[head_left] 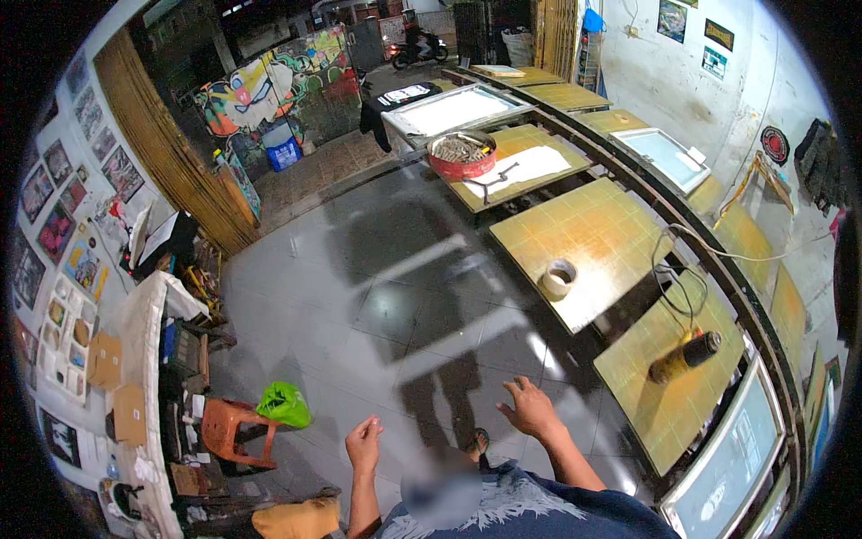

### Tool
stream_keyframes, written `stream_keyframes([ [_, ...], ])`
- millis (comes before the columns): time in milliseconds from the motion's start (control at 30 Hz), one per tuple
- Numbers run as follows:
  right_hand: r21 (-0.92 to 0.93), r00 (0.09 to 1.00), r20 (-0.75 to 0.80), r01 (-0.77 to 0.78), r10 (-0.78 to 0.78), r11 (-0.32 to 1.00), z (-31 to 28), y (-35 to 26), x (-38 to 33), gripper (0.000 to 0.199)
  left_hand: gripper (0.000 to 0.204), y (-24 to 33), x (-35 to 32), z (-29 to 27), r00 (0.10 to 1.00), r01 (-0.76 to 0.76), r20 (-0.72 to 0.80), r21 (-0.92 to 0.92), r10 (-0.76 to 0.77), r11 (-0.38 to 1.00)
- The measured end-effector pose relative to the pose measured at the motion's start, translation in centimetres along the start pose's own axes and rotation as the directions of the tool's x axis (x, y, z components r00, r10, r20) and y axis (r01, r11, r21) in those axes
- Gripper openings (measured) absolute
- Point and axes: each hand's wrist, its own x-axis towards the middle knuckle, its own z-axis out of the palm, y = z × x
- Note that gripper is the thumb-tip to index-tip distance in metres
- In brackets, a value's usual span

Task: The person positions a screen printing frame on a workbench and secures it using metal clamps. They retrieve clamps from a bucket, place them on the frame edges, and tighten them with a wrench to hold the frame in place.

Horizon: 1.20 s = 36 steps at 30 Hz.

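Note:
My left hand [364, 445] hangs over the floor with its fingers curled in, and I see nothing in it. To its left are an orange plastic stool [235, 433] and a bright green plastic bag [285, 404]. My right hand [530, 407] is held out in front of me, fingers apart and holding nothing. Nearest to it on the right is a row of yellowish boards. A roll of tape [558, 279] rests on the middle board [584, 225]. On the nearer board [628, 395] lies a dark cylindrical tool [687, 357] with a cable.
A framed screen [732, 458] leans at the lower right. Farther up the row are a red round tin [462, 154] full of small pieces, a white sheet [530, 171] and another framed screen [458, 112]. Grey tiled floor [359, 305] runs toward an open doorway.

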Motion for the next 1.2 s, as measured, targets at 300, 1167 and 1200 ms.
stream_keyframes([
  [300,0.038,0.995,-0.018,0.102,-0.102,0.994,-4.5,-1.1,14.5,0.047,0.024,12.1,18.6,10.3,0.977,-0.15,0.173,0.135,0.126,0.979],
  [1167,0.754,-0.332,-0.253,-0.656,0.909,-0.03,0.7,-12.2,15.7,0.047,0.032,44.3,54.0,76.0,0.398,-0.84,0.852,0.488,0.34,-0.239],
  [1200,0.771,-0.367,-0.255,-0.636,0.894,-0.041,1.3,-12.4,15.0,0.047,0.03,44.8,53.2,75.6,0.379,-0.85,0.84,0.482,0.388,-0.214],
])
